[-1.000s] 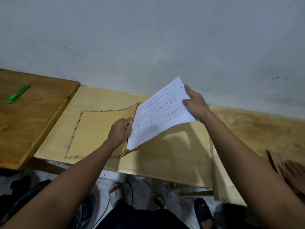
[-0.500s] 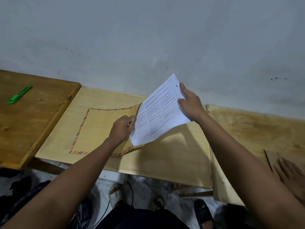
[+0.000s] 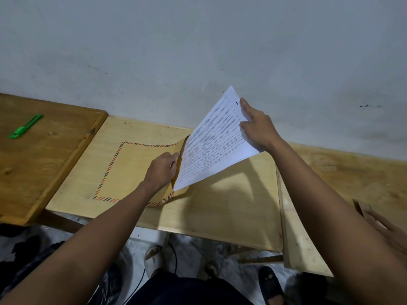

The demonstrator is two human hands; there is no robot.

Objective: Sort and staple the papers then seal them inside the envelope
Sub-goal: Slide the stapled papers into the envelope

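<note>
The left hand point(image 3: 161, 170) pinches the envelope point(image 3: 136, 170) mouth open on the table point(image 3: 220, 208); the right hand point(image 3: 257, 126) grips the papers point(image 3: 211, 142), their lower edge inside

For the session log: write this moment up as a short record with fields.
stage: papers going into envelope, not yet sealed
papers: printed sheets, tilted, lower edge at the envelope mouth
envelope: tan with striped border, flat on the light wooden table
left hand: holds the envelope mouth open
right hand: grips the papers' upper right edge
green pen: lies on the darker table to the left, untouched
stapler: not in view
</note>
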